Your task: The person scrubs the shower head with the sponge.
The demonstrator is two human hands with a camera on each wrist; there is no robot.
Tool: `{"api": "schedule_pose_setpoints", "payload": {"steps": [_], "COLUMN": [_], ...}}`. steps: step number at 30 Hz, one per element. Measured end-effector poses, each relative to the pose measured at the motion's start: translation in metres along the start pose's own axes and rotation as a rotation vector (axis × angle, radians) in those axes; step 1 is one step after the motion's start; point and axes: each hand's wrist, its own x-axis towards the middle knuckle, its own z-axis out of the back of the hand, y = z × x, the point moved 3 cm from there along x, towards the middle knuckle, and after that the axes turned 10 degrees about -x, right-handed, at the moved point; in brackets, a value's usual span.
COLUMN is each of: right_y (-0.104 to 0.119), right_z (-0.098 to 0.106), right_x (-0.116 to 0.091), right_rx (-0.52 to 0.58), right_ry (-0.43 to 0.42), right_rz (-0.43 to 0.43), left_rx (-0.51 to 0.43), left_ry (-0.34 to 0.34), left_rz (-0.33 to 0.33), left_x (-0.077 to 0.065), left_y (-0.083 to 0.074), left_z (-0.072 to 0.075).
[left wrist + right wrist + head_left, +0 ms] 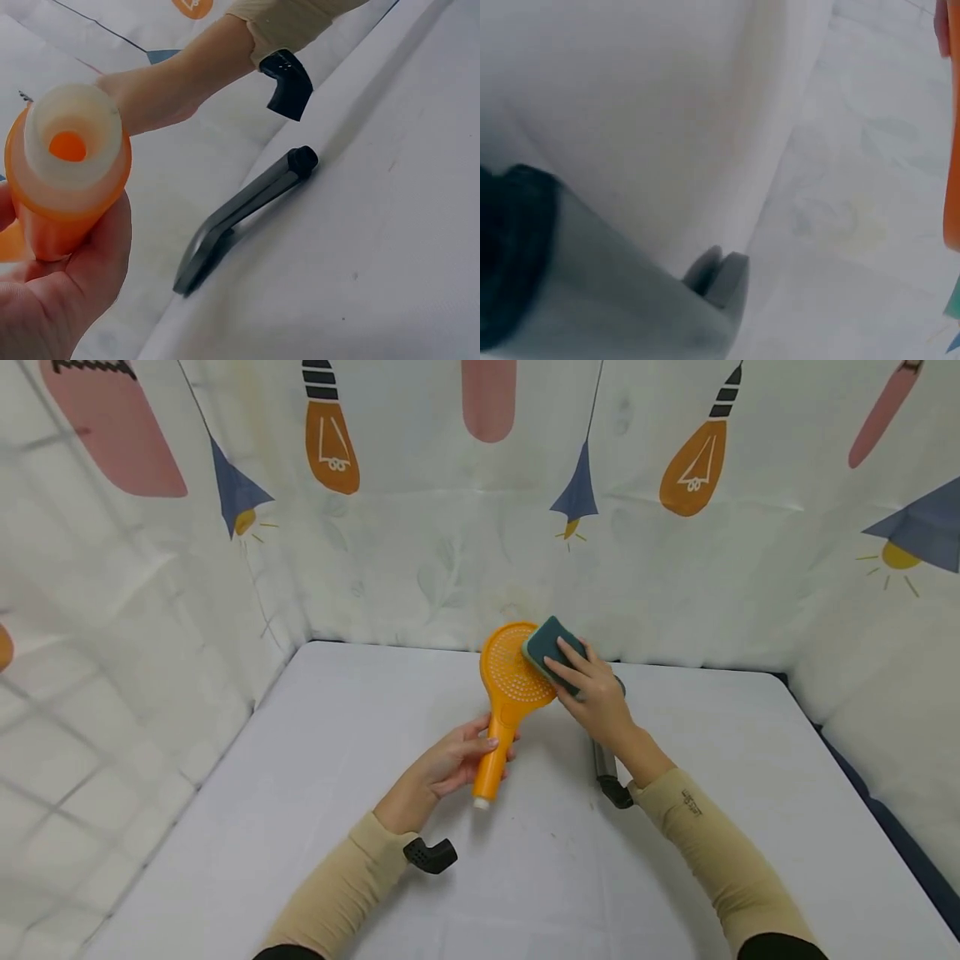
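Note:
An orange shower head stands tilted over the table, its perforated face towards me. My left hand grips its handle; the white connector end shows in the left wrist view. On the upper right of the face lies a dark green sponge with a lighter green side. My right hand holds that sponge against the face, fingers spread over its back. Behind the right wrist, a dark grey shower head lies on the table, partly hidden by the hand in the head view.
The table has a white cover. A printed fabric wall with lamp and bulb drawings rises behind it, with more fabric on both sides. A black wrist device sticks out from the left sleeve.

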Motion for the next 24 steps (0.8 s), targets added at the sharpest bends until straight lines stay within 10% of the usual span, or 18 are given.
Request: {"api": "schedule_pose_setpoints", "payload": {"steps": [6, 16, 24], "right_y": [0.003, 0.049, 0.011], "right_z": [-0.001, -0.010, 0.002], "right_x": [0.008, 0.007, 0.014], "right_rx": [0.011, 0.007, 0.017], "right_ry": [-0.034, 0.137, 0.022], "right_rz": [-0.074, 0.290, -0.049], "left_rx": [0.061, 0.096, 0.089], "left_ry": [0.029, 0.018, 0.039], "left_rz": [0.048, 0.060, 0.062], "left_x": [0.000, 0.002, 0.002], "left_y": [0.008, 0.013, 0.011], "left_z": [0.000, 0.004, 0.000]}}
